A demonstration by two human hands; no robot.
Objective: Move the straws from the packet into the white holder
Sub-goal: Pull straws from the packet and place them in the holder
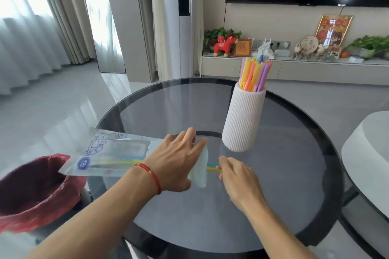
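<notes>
While the clear printed packet (109, 154) is held flat by the left hand (179, 161) near the holder (244, 119), yellow and teal straws (212, 167) at its open end are pinched by the right hand (235, 174). Pastel straws are seen upright in the ribbed white holder on the bench (284, 185).

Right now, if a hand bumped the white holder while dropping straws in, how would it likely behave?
The white holder is tall and narrow, so it could probably tip. It stands on a smooth glass table, so it might slide first. The straws inside lean to one side and likely add little weight.
</notes>
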